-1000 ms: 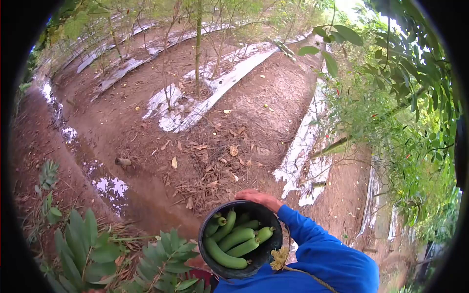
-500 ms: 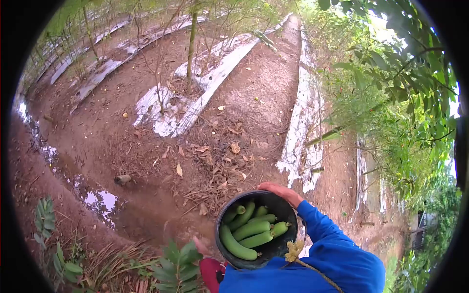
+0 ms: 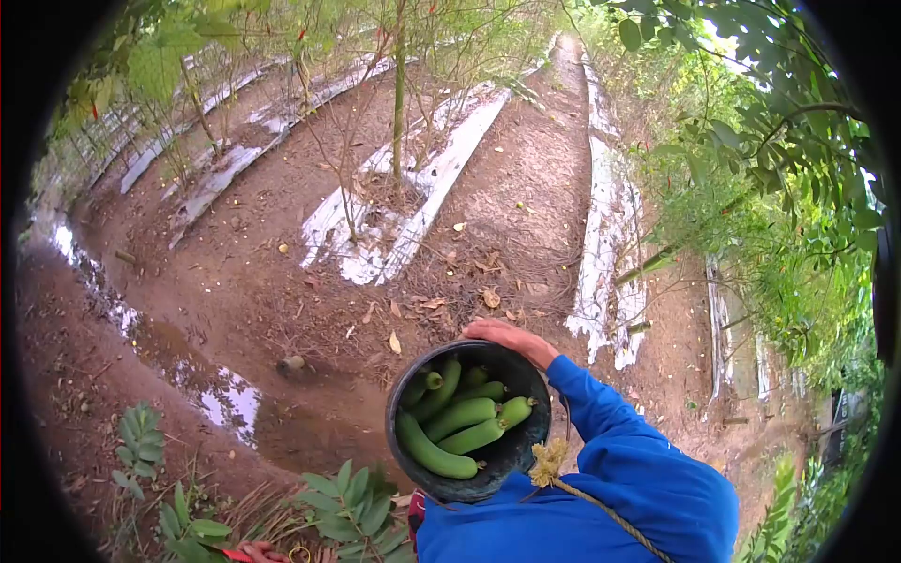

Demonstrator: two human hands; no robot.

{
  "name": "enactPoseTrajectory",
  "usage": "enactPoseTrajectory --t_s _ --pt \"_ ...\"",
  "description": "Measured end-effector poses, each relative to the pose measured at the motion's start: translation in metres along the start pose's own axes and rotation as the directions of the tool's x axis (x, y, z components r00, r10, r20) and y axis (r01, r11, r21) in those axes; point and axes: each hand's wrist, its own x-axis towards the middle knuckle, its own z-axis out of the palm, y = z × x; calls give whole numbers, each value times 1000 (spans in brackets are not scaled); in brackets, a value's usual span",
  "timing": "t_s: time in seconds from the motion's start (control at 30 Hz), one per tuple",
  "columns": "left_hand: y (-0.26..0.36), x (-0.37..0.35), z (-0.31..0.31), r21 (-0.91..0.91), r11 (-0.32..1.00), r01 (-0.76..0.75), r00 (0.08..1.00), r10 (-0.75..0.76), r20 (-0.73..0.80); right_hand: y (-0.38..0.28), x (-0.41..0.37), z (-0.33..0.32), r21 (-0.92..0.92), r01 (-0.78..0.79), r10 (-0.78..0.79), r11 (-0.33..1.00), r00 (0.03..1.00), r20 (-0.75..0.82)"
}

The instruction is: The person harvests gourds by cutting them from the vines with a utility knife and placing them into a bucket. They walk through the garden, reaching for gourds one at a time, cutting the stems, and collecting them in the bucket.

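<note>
A dark round bucket holds several long green fruits and is held against the blue shirt. My right hand lies over the bucket's far rim, with its fingers together and bent along the edge. At the bottom left edge, my left hand is partly in view, its fingers closed round a red object that is mostly cut off. A thin yellow ring shows beside that hand. A frayed rope knot hangs by the bucket's right side.
Muddy water lies left of the bucket, with a short stump at its edge. Leafy plants grow at lower left. Ahead, a dirt path runs between strips of white sheeting. Branches hang at upper right.
The bucket and my right hand have shifted left and slightly up in the view. My left hand with the red object has appeared at the bottom edge. The bare foot left of the bucket is out of sight.
</note>
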Motion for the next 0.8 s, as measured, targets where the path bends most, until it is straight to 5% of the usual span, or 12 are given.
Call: enactPoseTrajectory --t_s 0.03,0.17,0.2,0.23,0.27,0.3,0.37,0.43,0.5,0.57,0.67,0.8 --pt "18 9 -2 -271 898 347 938 -323 128 5 8 3 -5 18 -18 1000 1000 -8" --pt "35 18 -1 -472 680 561 824 -512 243 -1 48 16 157 -27 27 987 1000 0" --pt "-14 16 -3 -543 698 467 884 -392 256 -10 57 19 268 -117 126 956 992 -19" --pt "-50 17 2 -542 699 467 884 -386 264 -8 64 19 62 109 -107 992 993 -42" --pt "-79 20 8 -666 623 411 911 -311 271 -12 71 22 58 106 -104 993 993 -47" --pt "-91 24 14 -774 527 350 936 -237 262 -21 80 24 343 -136 151 930 988 -18" --pt "-47 34 23 -715 647 266 964 -190 187 -36 95 28 589 -341 347 733 932 107" --pt "-3 41 17 -628 395 671 720 -550 423 -36 100 24 285 26 -28 958 1000 3" --pt "13 65 21 -565 439 699 712 -505 488 -4 127 45 87 46 -56 995 992 110" --pt "-11 85 25 -466 476 746 663 -462 589 28 149 76 329 -198 145 923 973 178" --pt "-56 102 53 -600 378 705 689 -567 452 13 183 89 436 -136 132 889 990 41" --pt "-49 162 88 -402 634 661 750 -542 378 1 258 99 275 -256 213 927 961 175"
